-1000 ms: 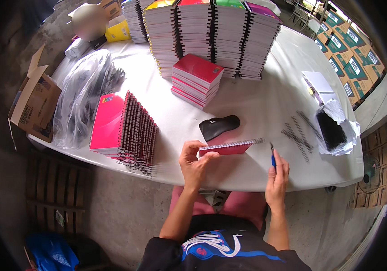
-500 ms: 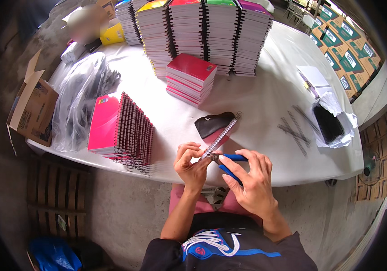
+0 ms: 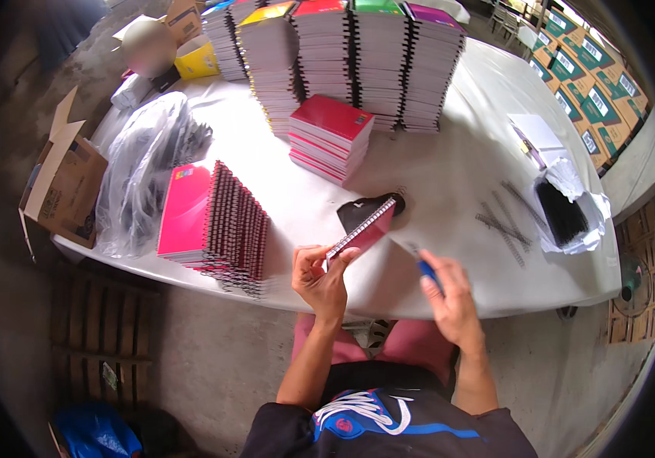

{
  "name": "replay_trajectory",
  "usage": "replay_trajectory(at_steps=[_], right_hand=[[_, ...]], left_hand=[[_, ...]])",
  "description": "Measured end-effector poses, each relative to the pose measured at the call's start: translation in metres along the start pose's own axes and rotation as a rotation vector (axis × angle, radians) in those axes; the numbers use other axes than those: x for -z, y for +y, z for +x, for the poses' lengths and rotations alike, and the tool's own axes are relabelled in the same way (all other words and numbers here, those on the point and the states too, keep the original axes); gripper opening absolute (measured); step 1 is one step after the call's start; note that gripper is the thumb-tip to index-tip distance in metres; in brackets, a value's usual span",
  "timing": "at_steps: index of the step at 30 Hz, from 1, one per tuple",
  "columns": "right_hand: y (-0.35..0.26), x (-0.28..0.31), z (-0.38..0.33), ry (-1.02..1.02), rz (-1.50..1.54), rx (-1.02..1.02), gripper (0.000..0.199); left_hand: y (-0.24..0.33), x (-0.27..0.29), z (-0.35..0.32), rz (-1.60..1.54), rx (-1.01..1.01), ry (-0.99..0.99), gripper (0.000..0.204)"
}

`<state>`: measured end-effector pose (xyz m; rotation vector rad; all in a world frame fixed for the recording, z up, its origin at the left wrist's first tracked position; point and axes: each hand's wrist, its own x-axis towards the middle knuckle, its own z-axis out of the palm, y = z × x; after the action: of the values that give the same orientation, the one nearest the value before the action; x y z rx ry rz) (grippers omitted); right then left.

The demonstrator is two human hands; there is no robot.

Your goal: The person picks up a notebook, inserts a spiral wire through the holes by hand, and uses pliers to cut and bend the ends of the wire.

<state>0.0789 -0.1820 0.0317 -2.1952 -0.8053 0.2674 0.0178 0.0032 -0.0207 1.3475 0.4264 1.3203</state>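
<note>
My left hand [image 3: 320, 284] grips the lower end of a red notebook [image 3: 375, 231], thumb on its cover. The notebook is tilted over the table's near edge, with a spiral coil along its upper-left edge. To the right, apart from the notebook, my right hand [image 3: 453, 304] is closed around blue-handled pliers [image 3: 429, 273]; their jaws are blurred by motion. Behind the notebook lies a black pouch-like item [image 3: 352, 217], partly covered. On the left stands a stack of pink-red notebooks [image 3: 184, 215] with dark spiral coils. Loose spiral coils [image 3: 501, 233] lie on the right.
A short pile of red-covered books [image 3: 330, 122] stands mid-table, before tall coil-bound stacks [image 3: 327, 57]. Clear plastic [image 3: 140, 168] and an open carton [image 3: 67, 187] are at left. A paper-wrapped bundle of black coils [image 3: 560, 210] sits right. A person is at the far left.
My right hand has drawn the pliers away from the coil's end, to the right. The notebook has turned in my left hand, showing more of its red cover.
</note>
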Motion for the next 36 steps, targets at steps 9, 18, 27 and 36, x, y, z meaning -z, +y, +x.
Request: replay_trajectory(at_steps=[9,18,27,36], right_hand=[[0.015,-0.011,0.025,0.155,0.305,0.094,0.059],[-0.100,-0.035,0.109,-0.143,1.450,0.249,0.034],[-0.218,-0.089,0.205,-0.345,0.890,0.430,0.025],[-0.194,-0.102,0.206,-0.033,0.029,0.622,0.033]], left_hand=[[0.046,0.000,0.006,-0.324,0.123,0.045,0.016],[0.117,0.067,0.047,0.195,-0.596,0.125,0.024],[0.086,0.124,0.102,0.337,-0.149,0.224,0.053],[0.052,0.137,0.110,0.236,-0.190,0.187,0.040]])
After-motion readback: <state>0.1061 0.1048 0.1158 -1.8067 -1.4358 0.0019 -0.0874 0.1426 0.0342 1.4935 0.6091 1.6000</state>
